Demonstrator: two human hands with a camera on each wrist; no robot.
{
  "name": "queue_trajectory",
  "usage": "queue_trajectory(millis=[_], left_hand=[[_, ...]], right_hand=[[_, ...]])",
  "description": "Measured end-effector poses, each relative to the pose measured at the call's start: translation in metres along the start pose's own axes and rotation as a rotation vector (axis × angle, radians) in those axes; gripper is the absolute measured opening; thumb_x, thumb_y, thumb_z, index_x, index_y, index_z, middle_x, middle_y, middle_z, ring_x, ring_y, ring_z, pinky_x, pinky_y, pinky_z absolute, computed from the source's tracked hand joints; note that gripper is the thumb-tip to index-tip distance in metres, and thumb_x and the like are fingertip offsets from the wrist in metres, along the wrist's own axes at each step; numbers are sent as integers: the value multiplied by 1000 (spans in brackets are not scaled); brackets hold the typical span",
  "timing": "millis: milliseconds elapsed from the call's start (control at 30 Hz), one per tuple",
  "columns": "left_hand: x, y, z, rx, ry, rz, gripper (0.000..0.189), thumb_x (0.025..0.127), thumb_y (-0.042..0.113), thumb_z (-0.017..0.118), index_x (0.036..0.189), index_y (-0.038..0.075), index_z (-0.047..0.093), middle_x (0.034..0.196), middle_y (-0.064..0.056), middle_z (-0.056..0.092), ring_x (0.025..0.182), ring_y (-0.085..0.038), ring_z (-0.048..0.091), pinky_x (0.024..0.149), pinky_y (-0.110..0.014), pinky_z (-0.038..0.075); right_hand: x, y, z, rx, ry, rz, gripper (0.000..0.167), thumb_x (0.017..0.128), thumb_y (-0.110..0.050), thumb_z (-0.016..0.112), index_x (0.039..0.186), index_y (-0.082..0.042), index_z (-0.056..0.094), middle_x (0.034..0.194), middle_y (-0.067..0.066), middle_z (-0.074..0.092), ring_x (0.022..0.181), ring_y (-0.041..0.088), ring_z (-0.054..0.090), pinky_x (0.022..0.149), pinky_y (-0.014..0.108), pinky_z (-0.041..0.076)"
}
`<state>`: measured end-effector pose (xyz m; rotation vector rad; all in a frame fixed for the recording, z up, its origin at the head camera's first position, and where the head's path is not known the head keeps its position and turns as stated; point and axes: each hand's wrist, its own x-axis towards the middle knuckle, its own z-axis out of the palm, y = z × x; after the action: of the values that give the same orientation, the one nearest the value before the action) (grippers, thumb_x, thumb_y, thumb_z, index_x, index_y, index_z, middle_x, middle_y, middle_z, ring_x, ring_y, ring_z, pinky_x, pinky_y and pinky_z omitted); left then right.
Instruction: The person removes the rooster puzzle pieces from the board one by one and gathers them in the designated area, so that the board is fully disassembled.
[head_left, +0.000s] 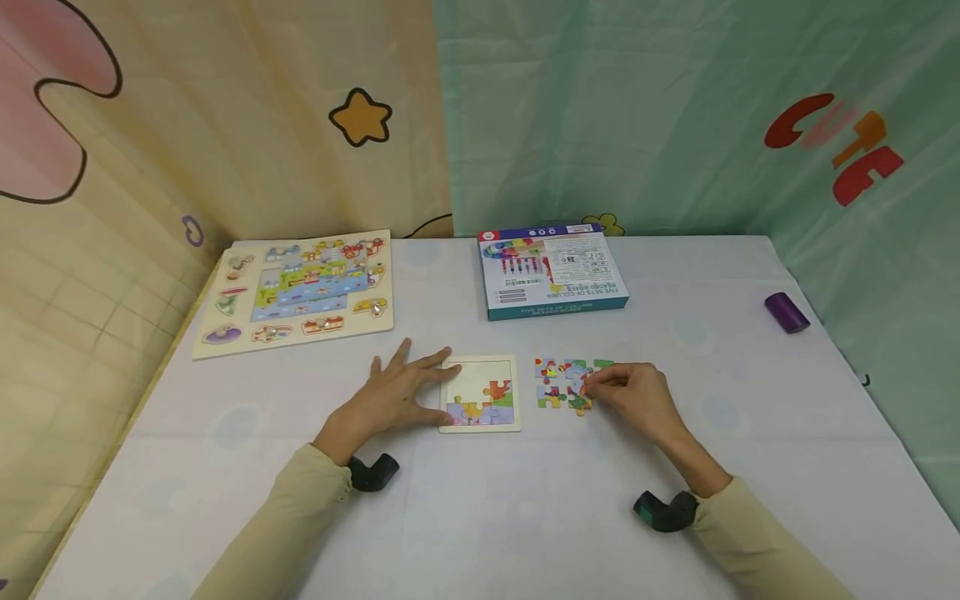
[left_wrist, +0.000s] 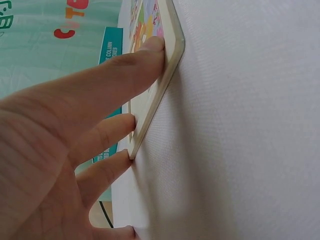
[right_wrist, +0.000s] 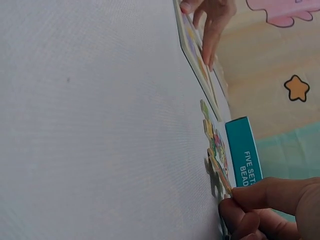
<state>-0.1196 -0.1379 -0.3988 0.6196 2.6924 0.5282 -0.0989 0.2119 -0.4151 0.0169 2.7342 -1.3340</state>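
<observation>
A square jigsaw tray with a pale rim lies flat near the middle of the table. Coloured pieces fill its lower part and right side; bare board shows at the upper left. My left hand rests at the tray's left edge, fingers spread. In the left wrist view the thumb presses on the rim. To the right of the tray lie several loose jigsaw pieces. Thumb and forefinger of my right hand pinch a jigsaw piece, tilted up from the table in the right wrist view.
Behind the tray lies a flat toy box with a teal side. A larger wooden picture-puzzle board is at the back left. At the far right lies a purple cylinder. Printed curtains hang behind the table.
</observation>
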Motion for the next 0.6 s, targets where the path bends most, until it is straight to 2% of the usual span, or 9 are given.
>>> queue_trajectory(millis=[600], left_hand=[[0, 0, -1, -11, -6, -3, 78, 76, 48, 81, 144, 27, 52, 160, 4, 29, 146, -49, 1, 103, -79, 3]], right_hand=[[1, 1, 1, -57, 19, -21, 12, 86, -15, 75, 92, -5, 78, 90, 6, 74, 80, 16, 64, 64, 25, 49]])
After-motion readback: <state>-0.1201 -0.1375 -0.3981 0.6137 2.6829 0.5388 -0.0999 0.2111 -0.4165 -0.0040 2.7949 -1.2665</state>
